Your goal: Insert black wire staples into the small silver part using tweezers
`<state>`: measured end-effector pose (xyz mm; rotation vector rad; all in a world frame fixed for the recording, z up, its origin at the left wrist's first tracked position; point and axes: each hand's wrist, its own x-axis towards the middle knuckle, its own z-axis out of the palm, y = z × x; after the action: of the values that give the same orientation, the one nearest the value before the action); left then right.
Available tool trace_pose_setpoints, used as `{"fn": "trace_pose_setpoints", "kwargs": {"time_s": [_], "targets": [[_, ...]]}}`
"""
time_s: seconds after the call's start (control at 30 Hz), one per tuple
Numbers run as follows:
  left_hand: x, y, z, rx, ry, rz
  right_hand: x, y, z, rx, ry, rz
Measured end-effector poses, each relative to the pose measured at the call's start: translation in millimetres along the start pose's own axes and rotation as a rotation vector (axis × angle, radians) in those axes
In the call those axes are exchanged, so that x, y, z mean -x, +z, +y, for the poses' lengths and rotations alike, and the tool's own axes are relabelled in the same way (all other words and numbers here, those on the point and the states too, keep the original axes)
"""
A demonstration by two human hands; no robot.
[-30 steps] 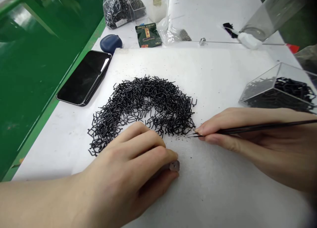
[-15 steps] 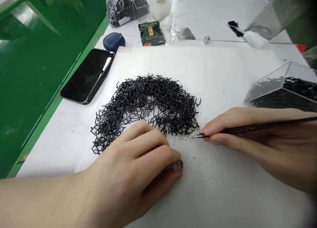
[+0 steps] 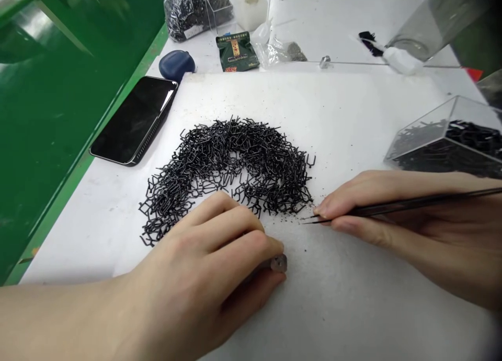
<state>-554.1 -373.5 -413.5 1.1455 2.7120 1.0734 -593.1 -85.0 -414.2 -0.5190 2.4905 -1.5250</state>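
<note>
A curved heap of small black forked pieces (image 3: 235, 141) lies on the white work surface (image 3: 353, 319). My left hand (image 3: 212, 256) is closed around a small greyish rod-like part (image 3: 279, 263); only its rounded end with tiny dark marks shows between thumb and fingers, and the rest is hidden. My right hand (image 3: 396, 220) pinches a pair of thin black tweezers (image 3: 376, 208). The tweezer tips point left, slightly apart, by the heap's lower right edge, where tiny dark specks are scattered. Nothing can be made out between the tips.
A clear box (image 3: 447, 141) of black pieces stands at the right. On the left lie a phone (image 3: 135, 120) and a dark blue rounded case (image 3: 176, 64). Behind are a green packet (image 3: 237, 51), a bag of black pieces (image 3: 192, 13) and a clear tilted container (image 3: 431, 26).
The view has shifted slightly, moving the scene a little to the left. The tweezer tips sit a touch lower and look a little farther apart. Both hands keep their hold.
</note>
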Motion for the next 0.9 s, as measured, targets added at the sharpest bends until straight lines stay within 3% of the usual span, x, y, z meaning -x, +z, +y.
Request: {"fn": "trace_pose_setpoints", "kwargs": {"time_s": [0.9], "targets": [[1.7,5.4,-2.4,0.011,0.001,0.01,-1.4,3.3,0.8,-0.056,-0.011,0.016]]}}
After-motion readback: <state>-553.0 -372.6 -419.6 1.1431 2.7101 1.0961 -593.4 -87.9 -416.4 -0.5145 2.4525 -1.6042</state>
